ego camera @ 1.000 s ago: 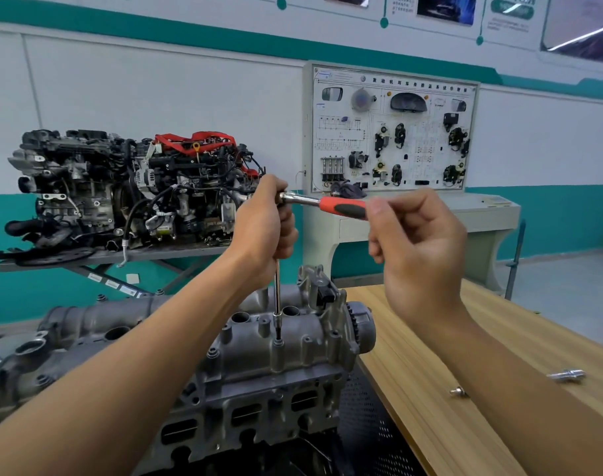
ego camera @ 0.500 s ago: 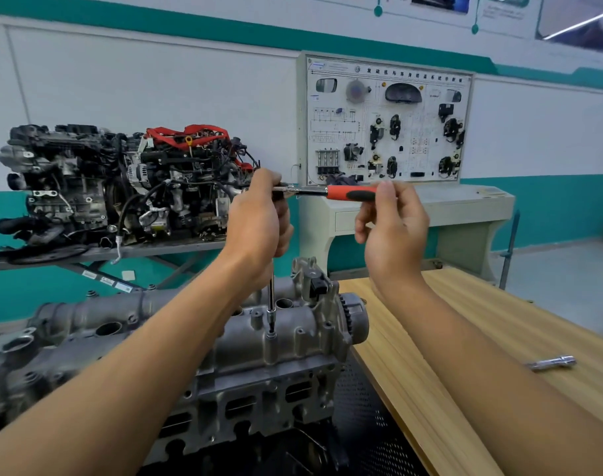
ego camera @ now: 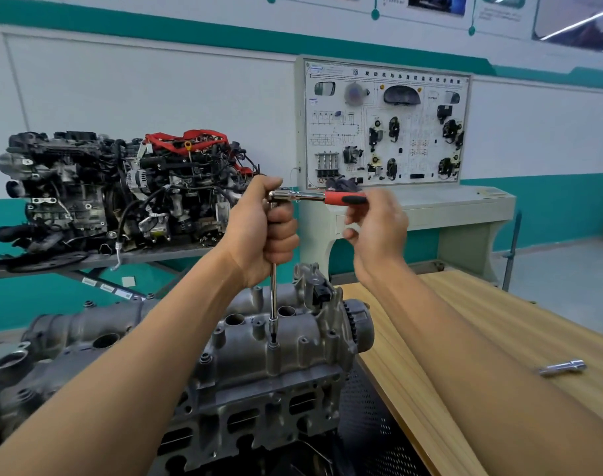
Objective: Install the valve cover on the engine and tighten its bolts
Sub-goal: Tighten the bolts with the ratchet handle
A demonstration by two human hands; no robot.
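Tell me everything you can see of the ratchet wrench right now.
The ratchet wrench has a shiny metal head and shank and a red and black handle that lies about level, pointing right. A long chrome extension drops straight down from its head to a socket seated on a bolt in the grey valve cover. The left hand is wrapped around the extension just under the head; the right hand, blurred, holds the handle's end.
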